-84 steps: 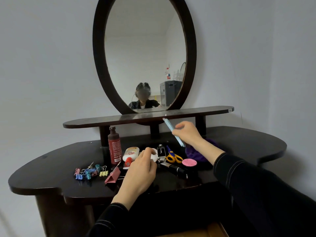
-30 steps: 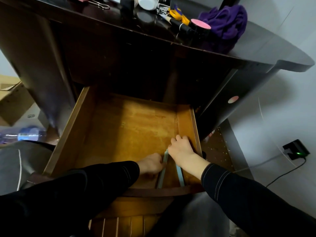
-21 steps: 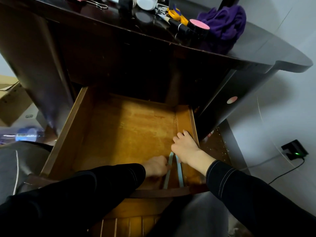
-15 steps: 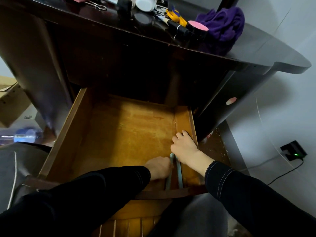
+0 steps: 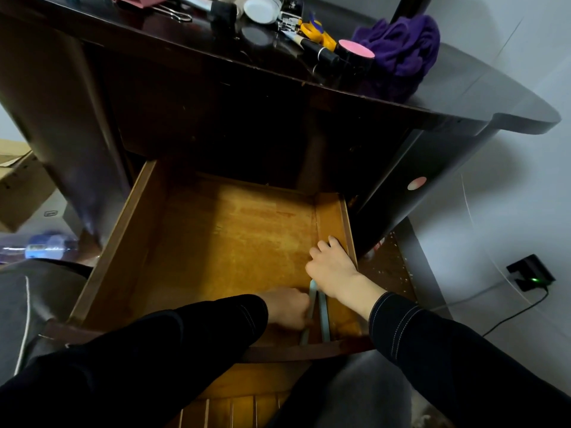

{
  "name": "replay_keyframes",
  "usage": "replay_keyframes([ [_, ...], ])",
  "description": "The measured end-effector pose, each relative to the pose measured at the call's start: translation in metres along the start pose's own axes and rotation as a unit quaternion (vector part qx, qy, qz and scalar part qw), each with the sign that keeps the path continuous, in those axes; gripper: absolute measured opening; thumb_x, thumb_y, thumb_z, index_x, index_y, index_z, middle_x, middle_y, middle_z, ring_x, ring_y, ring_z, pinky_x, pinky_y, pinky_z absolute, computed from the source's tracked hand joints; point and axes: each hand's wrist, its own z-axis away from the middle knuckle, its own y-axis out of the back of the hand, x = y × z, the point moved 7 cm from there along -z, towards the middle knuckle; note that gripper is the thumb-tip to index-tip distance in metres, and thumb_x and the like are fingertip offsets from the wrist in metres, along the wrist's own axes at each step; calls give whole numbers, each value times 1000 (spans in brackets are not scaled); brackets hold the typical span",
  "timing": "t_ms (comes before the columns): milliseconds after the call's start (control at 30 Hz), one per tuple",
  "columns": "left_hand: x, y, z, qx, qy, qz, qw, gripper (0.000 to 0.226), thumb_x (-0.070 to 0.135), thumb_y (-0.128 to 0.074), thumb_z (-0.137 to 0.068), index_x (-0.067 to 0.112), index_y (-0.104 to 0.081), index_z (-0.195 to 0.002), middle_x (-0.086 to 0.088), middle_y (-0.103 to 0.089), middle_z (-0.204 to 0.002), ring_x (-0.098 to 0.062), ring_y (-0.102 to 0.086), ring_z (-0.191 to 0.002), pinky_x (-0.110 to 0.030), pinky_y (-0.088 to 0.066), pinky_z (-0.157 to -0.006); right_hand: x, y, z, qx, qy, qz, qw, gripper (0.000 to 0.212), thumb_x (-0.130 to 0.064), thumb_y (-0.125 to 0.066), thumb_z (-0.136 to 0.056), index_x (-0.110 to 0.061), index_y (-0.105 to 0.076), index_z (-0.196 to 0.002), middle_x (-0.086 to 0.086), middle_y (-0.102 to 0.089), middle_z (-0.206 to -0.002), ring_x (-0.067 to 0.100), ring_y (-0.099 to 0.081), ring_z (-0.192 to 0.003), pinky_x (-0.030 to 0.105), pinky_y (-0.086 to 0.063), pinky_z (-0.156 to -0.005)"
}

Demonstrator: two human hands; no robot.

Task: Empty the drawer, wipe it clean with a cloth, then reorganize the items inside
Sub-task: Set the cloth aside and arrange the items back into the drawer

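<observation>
The wooden drawer (image 5: pixel 123 242) is pulled out below the dark dressing table, and its floor is bare. Two thin light-blue sticks lie close together in its front right corner. My left hand (image 5: pixel 289 307) is curled against the left stick (image 5: pixel 306 330) and holds its middle. With bent fingers, my right hand (image 5: pixel 332 267) covers and holds the far end of the right stick (image 5: pixel 324 322). The purple cloth (image 5: pixel 401 47) lies bunched on the tabletop at the right.
On the tabletop edge lie yellow scissors (image 5: pixel 318 32), a pink-lidded jar (image 5: pixel 355 52), a white round tin (image 5: pixel 261 9) and a black tube (image 5: pixel 318 52). A cardboard box (image 5: pixel 18 186) and a plastic bottle (image 5: pixel 46 244) sit on the floor at left. A plugged-in adapter (image 5: pixel 530 271) is at right.
My view dropped from the tabletop to the open drawer. In the last second the left stick has swung right, closing the gap to the right stick; both hands stayed in the front right corner.
</observation>
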Motion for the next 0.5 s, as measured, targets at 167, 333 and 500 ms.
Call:
replay_keyframes([
  [167,1,-4,-1,-9,-11,27,1000,33,37,-65,-94,15,-52,-73,0,-48,-65,-18,-43,-57,-32,-35,-51,0,-1,0,-7,-2,12,1000,34,-28,-69,-92,-18,-64,-123,14,-51,-138,36,-42,-129,58,-23,-117],
  [333,14,-4,-3,11,-47,-24,999,32,41,-59,-97,14,-57,-81,-2,-56,-75,-20,-51,-66,-33,-39,-62,1,1,-1,-2,3,0,1000,32,-23,-67,-93,-17,-64,-123,13,-52,-139,36,-41,-131,59,-19,-119],
  [500,17,-9,0,-17,-56,-51,997,23,28,-57,-99,8,-65,-109,-12,-67,-102,-26,-60,-85,-38,-47,-69,1,3,1,7,8,-14,1000,29,-16,-62,-95,-18,-63,-124,13,-52,-139,35,-41,-132,59,-18,-120],
])
